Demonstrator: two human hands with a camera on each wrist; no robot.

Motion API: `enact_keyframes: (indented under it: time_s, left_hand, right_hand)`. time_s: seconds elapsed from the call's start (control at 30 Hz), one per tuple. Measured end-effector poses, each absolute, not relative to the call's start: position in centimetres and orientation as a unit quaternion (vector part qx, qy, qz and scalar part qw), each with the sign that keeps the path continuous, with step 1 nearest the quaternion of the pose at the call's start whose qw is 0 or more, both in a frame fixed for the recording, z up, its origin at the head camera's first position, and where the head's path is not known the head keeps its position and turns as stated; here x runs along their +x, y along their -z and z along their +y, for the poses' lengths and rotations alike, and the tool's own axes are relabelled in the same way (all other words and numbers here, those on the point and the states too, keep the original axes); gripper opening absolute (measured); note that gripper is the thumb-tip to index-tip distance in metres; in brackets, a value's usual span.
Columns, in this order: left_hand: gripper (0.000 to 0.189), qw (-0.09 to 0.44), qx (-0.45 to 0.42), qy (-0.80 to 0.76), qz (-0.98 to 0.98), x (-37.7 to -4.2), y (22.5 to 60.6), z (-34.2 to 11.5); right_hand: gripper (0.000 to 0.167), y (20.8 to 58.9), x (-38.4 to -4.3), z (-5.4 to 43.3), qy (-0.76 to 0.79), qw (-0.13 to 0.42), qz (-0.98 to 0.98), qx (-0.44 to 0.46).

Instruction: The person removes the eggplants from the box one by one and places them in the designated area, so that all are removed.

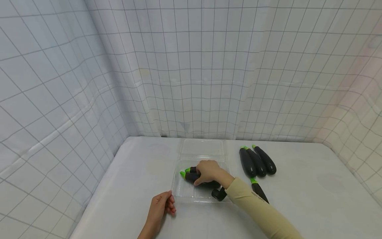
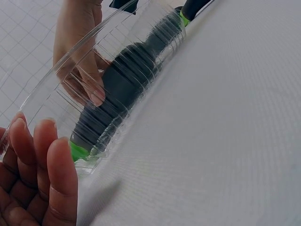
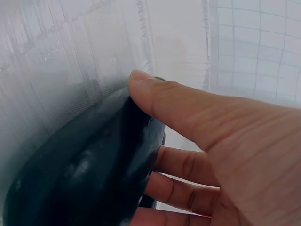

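Observation:
A clear plastic clamshell box (image 1: pixel 185 194) lies open on the table, its lid folded away to the back. My left hand (image 1: pixel 161 204) pinches the box's rim at the near left corner. Inside the box, my right hand (image 1: pixel 209 172) grips the nearer eggplant (image 1: pixel 191 177), thumb on its near side and fingers on its far side. Its dark glossy body (image 3: pixel 84 165) fills much of the right wrist view. Behind it lies a second eggplant (image 1: pixel 192 169), largely covered by the right hand. Both green stem ends point left.
Three eggplants (image 1: pixel 258 162) lie side by side to the right of the box. Another eggplant (image 1: pixel 259 191) lies closer, partly hidden by the right sleeve (image 1: pixel 259 205). White gridded curtains (image 1: pixel 194 83) hang behind and beside the white table (image 1: pixel 143 166).

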State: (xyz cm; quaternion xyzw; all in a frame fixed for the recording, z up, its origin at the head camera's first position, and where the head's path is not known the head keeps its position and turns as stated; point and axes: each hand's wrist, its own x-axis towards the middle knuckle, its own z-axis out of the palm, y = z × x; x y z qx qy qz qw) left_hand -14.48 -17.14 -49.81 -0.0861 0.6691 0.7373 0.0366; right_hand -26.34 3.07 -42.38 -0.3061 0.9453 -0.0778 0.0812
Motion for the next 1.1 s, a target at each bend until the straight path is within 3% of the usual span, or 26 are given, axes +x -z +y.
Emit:
enact_keyframes:
  time_s: [1.1]
  left_hand:
    - [0.033,0.037,-0.085,-0.742,0.664,-14.6,49.8,-17.2]
  right_hand:
    - [0.035,41.7,-25.9,4.6,0.174,0.098,0.924,-0.326]
